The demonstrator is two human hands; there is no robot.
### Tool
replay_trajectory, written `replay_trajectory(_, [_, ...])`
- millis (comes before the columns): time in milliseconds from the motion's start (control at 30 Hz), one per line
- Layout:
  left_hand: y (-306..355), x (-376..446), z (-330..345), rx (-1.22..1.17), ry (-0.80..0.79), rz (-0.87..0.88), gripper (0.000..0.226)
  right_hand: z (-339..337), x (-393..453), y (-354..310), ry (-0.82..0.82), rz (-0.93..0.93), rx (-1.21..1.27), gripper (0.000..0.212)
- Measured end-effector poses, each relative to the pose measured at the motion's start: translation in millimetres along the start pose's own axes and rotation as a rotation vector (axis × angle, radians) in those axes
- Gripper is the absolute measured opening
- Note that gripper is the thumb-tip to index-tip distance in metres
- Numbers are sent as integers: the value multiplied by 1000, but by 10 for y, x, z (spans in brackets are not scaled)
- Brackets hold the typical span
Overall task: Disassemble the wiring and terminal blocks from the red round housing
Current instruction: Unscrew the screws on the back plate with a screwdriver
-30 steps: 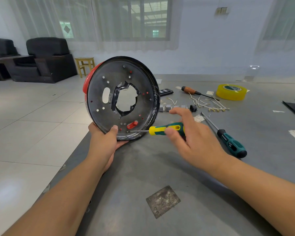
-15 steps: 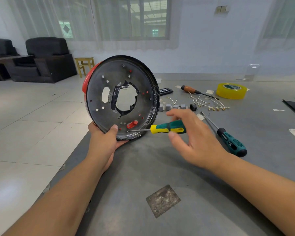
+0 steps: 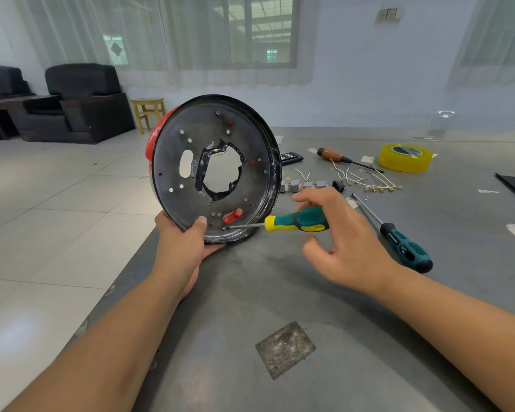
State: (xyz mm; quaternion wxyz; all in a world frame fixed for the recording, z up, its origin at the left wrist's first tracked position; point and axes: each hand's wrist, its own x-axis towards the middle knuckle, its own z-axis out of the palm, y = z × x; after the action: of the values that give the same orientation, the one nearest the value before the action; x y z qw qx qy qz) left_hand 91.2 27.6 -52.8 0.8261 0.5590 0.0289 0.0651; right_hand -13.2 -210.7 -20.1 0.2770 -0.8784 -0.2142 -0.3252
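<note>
A red round housing stands on edge at the grey table's near-left edge, dark underside facing the camera. The left hand grips its bottom rim; the fingers are hidden behind. The right hand loosely holds a green-yellow screwdriver, tip at the housing's lower screw hole. Detached terminal blocks and wires lie right of the housing.

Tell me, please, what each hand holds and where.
Left hand grips the red round housing by its lower rim; right hand holds the screwdriver by its handle.
</note>
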Motion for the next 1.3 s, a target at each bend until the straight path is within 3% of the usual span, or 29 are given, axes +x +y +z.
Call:
replay_trajectory(133, [4,-5,-1,-9,-1,-3,34,1,27,29,21,171,-36,36])
replay_trajectory(300, [9,-5,-3,4,-7,-7,35,-4,5,2,29,75,41,51])
replay_trajectory(433, [12,-8,-6,-2,-8,-8,34,13,38,32,64,199,69,33])
replay_trajectory(600, [18,-21,3,0,-16,-7,35,30,9,11,106,139,70,45])
replay_trajectory(700, [25,-21,3,3,-10,-14,35,23,25,41,67,249,116,31])
replay_trajectory(800, [27,-22,1,0,-6,-17,35,24,21,44,82,260,90,34])
replay_trajectory(1300, [15,11,-19,-28,-4,-33,35,74,19,94,214,532,489,31])
